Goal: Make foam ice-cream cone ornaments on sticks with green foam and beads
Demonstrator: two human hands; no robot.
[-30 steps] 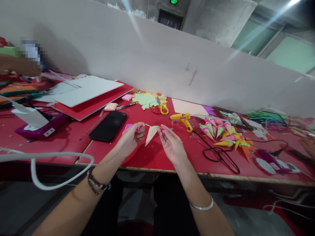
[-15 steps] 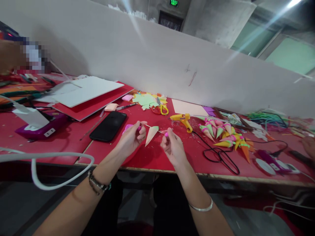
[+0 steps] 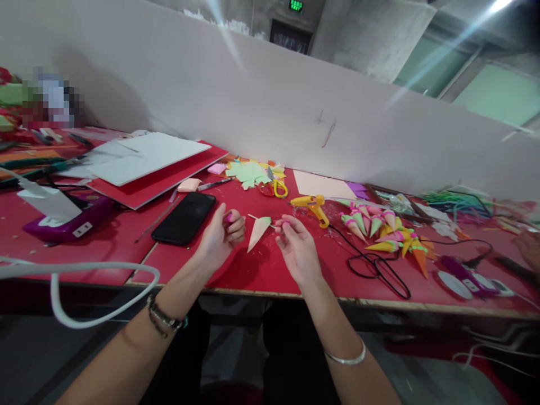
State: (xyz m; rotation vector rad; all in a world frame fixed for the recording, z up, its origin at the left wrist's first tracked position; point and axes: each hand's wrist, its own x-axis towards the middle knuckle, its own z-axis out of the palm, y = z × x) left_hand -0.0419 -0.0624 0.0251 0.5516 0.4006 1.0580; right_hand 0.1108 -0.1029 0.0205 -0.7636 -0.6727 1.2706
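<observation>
My left hand [image 3: 221, 233] is curled, with a small pink lump [image 3: 229, 217] at its fingers, just right of the black phone [image 3: 184, 218]. My right hand [image 3: 298, 244] pinches another small pink lump [image 3: 286, 224]. A pale cone with a green top [image 3: 259, 232] lies on the red table between both hands. One thin stick [image 3: 253, 216] shows at the cone's upper left; a second thin piece runs from its right side to my right fingers. Beyond my right hand lies a yellow glue gun [image 3: 311, 207].
Several small paper cones [image 3: 379, 228] and a black cable [image 3: 377, 270] lie on the right. Scissors [image 3: 280, 188] and green paper pieces [image 3: 250, 173] lie behind. White boards [image 3: 156, 157] and a purple power strip [image 3: 67, 222] are left, with a white cable looping over the front edge.
My left hand has moved left, off the stick, and its fingers have curled. My right hand has barely shifted. At the far left, another person's hand is gone and red and green material shows.
</observation>
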